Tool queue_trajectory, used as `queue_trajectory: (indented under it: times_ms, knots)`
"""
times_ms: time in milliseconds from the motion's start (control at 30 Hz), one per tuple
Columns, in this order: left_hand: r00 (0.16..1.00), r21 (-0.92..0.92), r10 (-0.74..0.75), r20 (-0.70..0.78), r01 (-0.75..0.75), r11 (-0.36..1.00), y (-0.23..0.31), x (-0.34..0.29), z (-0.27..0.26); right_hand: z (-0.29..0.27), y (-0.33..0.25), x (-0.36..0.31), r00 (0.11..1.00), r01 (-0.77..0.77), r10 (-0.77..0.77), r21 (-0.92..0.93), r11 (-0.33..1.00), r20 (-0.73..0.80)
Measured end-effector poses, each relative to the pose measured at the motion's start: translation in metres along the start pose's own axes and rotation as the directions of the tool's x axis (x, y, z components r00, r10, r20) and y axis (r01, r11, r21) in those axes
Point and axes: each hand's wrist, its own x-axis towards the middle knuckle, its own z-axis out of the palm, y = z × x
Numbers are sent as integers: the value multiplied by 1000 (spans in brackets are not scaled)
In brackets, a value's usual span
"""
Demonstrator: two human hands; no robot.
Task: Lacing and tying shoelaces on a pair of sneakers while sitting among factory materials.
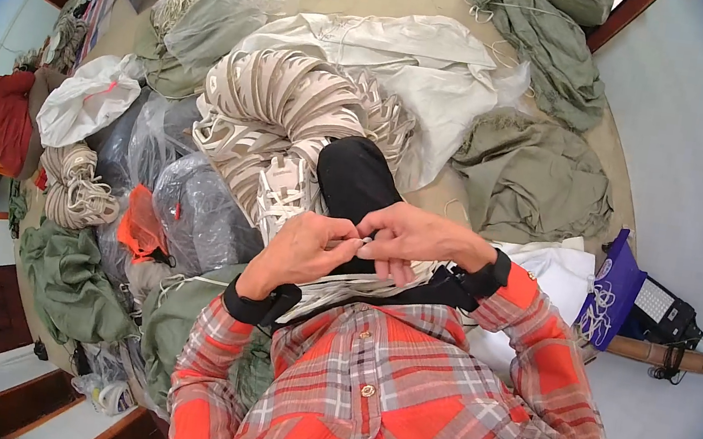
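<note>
Above my lap my left hand (309,245) and my right hand (414,235) meet at the fingertips, both closed in a pinch. A small white bit between them looks like part of a white shoelace; the fingers hide most of it. Under my wrists a bundle of white laces (329,300) lies across my lap. Just beyond my left hand sits a beige shoe upper (284,185) laced in white. Behind it, many more beige uppers (284,93) are nested in a curved stack beside my black-clad knee (359,176).
Plastic-wrapped dark bundles (205,208) and a green sack (73,279) lie to the left. White sacking (412,44) and olive cloth (533,178) spread ahead. At right stand a purple bin (617,279) with laces and a bamboo pole (691,360). Another person in red (5,117) sits far left.
</note>
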Motion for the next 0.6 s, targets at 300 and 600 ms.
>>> queue_trajectory:
  times_ms: [300,600]
  knots:
    - [995,-115,-98,5,98,989,-10,-16,2,39,16,10,824,147,-495,-741,655,-274]
    - [997,3,-65,-48,65,998,-7,-26,-6,-37,41,-7,894,-28,-310,-731,682,-324]
